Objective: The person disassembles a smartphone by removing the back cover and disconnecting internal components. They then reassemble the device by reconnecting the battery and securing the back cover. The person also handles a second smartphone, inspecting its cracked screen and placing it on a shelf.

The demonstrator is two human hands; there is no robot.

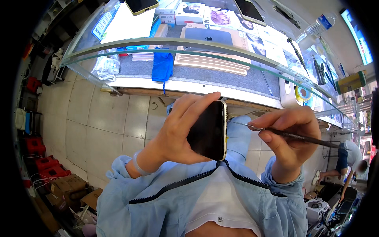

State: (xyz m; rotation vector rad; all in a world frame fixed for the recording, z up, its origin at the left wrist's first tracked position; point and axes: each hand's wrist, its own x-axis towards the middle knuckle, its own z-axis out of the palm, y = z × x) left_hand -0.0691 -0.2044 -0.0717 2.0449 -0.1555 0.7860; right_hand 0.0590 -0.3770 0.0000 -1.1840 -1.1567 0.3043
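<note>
My left hand (171, 130) is closed around a smartphone (209, 130) with a dark screen and a pale metal frame. The phone is held up in front of my body, its narrow edge turned to the right. A bit of yellow shows on that edge. My right hand (292, 136) pinches a thin pointed tool (302, 137) with a black handle and a fine metal tip. That tip points left at the phone's edge; whether it touches the edge I cannot tell.
Ahead stands a glass display counter (166, 45) with flat boxes (211, 61), a blue pouch (162, 65) and a bundled white cable (106, 65) inside. Two other phones, a plastic bottle (318, 27) and hand tools lie on top. Cardboard boxes (69, 187) and red stools (51, 168) stand left; another person (349, 158) bends at right.
</note>
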